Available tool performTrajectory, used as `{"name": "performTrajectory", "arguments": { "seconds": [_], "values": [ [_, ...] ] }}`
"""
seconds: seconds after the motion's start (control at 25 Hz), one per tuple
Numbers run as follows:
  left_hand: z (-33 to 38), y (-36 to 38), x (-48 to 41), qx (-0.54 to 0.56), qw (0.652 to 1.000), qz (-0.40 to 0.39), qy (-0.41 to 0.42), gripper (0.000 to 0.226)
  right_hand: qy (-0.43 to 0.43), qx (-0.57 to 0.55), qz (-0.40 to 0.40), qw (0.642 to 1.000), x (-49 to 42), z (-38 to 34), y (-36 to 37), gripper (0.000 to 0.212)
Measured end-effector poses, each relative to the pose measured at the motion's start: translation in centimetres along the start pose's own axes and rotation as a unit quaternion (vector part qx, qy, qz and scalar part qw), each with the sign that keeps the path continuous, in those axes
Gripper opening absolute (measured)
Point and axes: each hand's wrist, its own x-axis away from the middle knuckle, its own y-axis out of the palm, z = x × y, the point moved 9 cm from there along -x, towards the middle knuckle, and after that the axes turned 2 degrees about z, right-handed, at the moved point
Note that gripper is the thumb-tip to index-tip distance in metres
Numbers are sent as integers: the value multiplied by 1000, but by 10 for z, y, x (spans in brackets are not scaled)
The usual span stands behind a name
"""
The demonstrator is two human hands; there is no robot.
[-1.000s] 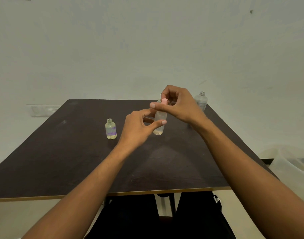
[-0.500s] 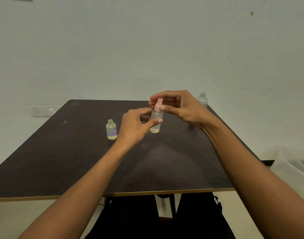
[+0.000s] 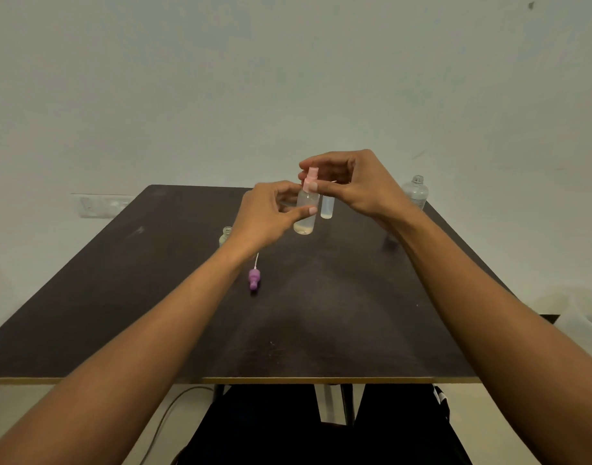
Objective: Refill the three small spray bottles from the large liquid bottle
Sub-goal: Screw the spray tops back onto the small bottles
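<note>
My left hand [image 3: 266,216] grips the body of a small clear spray bottle [image 3: 306,209] lifted above the dark table [image 3: 338,313]. A little pale liquid sits at its bottom. My right hand [image 3: 351,186] pinches its pink spray cap [image 3: 311,179]. Just behind it stands another small bottle [image 3: 327,208], partly hidden. A third small bottle [image 3: 225,237], uncapped, shows behind my left wrist. A purple spray cap [image 3: 254,278] with its thin tube lies on the table. The large clear bottle [image 3: 415,193], uncapped, stands at the table's far right.
The table's front edge [image 3: 241,380] runs across below my forearms. A pale plastic container [image 3: 579,317] sits off the right side of the table. A wall socket [image 3: 100,205] is on the wall at far left. A cable [image 3: 169,414] runs under the table.
Both hands have lifted the pink-capped bottle a little higher. My right fingers have shifted around the pink cap. The purple cap and the second small bottle have come into view.
</note>
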Motion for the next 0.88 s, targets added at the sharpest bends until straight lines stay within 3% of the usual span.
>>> {"name": "performTrajectory", "arguments": {
  "seconds": [0.2, 0.44, 0.88],
  "values": [
    [-44, 9, -63, 15, 998, -39, -48, 46, 5, 50, 28, 998, -52, 39, 1, 34],
    [-88, 38, -140, -42, 991, -94, -84, 38, 29, 118, 36, 992, -107, 108, 4, 29],
    [-158, 90, -197, -117, 971, -147, -149, 45, 89, 189, -4, 978, -146, 200, 23, 20]
  ]
}}
